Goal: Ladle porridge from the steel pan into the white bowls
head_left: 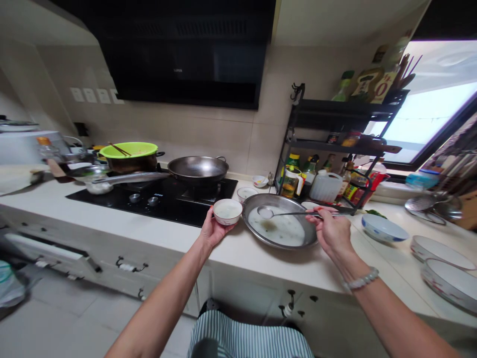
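My left hand (pixel 215 229) is wrapped around a small white bowl (pixel 227 213) that has pale liquid in it. The bowl is held just left of a wide steel basin (pixel 257 237) on the counter. Whitish soup (pixel 285 229) with a darker patch fills the basin's lower part. My right hand (pixel 331 231) grips the handle of a metal ladle (pixel 265 213), whose round head is over the soup near the basin's left side. Behind the bowl stands another small bowl (pixel 246 193), partly hidden by the basin.
A wok (pixel 198 169) and a pot topped by a green basin (pixel 128 149) sit on the black stove (pixel 156 211). At the right are a blue-and-white bowl (pixel 384 228) and larger white bowls (pixel 449 286). A black rack (pixel 335 107) with several bottles stands behind the steel basin.
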Tool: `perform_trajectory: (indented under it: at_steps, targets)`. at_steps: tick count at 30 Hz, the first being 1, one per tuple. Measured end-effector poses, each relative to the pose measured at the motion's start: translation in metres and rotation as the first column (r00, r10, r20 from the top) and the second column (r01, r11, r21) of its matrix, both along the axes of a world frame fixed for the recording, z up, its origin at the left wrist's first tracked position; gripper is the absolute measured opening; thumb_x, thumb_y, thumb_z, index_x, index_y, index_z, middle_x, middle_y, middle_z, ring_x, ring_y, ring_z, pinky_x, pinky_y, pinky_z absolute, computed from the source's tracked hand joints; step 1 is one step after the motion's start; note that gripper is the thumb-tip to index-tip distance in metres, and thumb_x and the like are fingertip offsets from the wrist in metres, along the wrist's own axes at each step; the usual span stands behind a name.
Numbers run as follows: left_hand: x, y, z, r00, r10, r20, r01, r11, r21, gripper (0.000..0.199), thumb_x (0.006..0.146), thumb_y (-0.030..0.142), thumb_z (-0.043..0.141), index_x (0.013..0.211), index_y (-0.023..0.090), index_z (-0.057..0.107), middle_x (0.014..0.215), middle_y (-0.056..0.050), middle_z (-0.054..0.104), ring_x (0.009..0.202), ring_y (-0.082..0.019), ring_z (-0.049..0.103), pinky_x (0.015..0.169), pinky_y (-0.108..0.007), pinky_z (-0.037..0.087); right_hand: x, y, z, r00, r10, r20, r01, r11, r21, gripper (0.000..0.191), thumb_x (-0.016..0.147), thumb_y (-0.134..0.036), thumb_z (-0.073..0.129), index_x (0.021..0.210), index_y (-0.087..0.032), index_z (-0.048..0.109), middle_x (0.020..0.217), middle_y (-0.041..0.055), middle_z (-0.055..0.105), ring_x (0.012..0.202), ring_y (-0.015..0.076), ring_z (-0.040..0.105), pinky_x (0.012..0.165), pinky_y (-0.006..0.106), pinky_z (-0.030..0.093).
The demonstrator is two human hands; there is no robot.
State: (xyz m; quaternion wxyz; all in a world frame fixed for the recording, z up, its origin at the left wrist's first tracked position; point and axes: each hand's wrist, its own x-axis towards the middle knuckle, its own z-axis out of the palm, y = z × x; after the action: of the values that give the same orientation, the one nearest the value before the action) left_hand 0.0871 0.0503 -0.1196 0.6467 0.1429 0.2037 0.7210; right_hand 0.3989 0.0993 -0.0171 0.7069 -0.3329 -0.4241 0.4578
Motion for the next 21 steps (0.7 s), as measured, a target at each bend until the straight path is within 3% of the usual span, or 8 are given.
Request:
perform_trajectory:
  at_steps: [7,12,15,18,21]
  targets:
    - [-0.001,0.002,-0.002,1.0,-0.015,0.012,0.015,1.0,-0.008,0.059,0.093,0.052,0.05,0.142,0.02,0.046,0.125,-0.017,0.065,0.109,-0.034,0.065,0.083,-0.052,0.058,-0.039,0.006,0.023,0.997,0.072,0.008,-0.072,0.997,0.002,0.015,0.064,-0.019,0.072,0.068,-0.016,0.058,0.06,0.0025,0.065,0.045,0.0123,0.062,0.048,0.023,0.056]
    - [0.0,0.001,-0.001,1.0,-0.02,0.021,0.02,1.0,0.004,0.056,0.093,0.051,0.05,0.139,0.02,0.049,0.12,-0.016,0.067,0.107,-0.034,0.066,0.084,-0.052,0.058,-0.074,0.006,0.022,0.985,0.152,0.075,-0.157,0.986,0.056,0.016,0.071,-0.027,0.071,0.073,-0.019,0.057,0.064,0.0005,0.066,0.045,0.0119,0.061,0.046,0.024,0.054]
    - [0.001,0.001,0.0,0.999,-0.02,0.027,0.02,1.0,0.002,0.056,0.093,0.051,0.051,0.139,0.018,0.049,0.118,-0.016,0.068,0.106,-0.033,0.066,0.084,-0.052,0.057,-0.089,-0.002,0.018,0.963,0.147,0.225,-0.182,0.973,0.144,0.019,0.077,-0.037,0.068,0.079,-0.021,0.058,0.071,0.0014,0.068,0.045,0.0139,0.062,0.045,0.027,0.055]
    - [0.001,0.001,0.0,1.0,-0.017,0.024,0.017,1.0,-0.002,0.056,0.093,0.05,0.052,0.139,0.019,0.049,0.117,-0.015,0.068,0.103,-0.032,0.067,0.084,-0.052,0.057,-0.095,-0.017,0.015,0.879,0.134,0.457,-0.287,0.915,0.285,0.021,0.087,-0.043,0.059,0.086,-0.022,0.06,0.067,0.0017,0.067,0.053,0.0173,0.066,0.05,0.029,0.057]
    - [0.0,0.001,-0.001,1.0,-0.018,0.019,0.018,1.0,0.003,0.057,0.092,0.05,0.053,0.14,0.019,0.048,0.118,-0.016,0.067,0.102,-0.032,0.067,0.083,-0.051,0.057,-0.095,-0.033,0.013,0.811,0.077,0.58,-0.393,0.806,0.443,0.02,0.094,-0.04,0.052,0.093,-0.022,0.062,0.072,0.0027,0.067,0.058,0.0165,0.067,0.053,0.029,0.058]
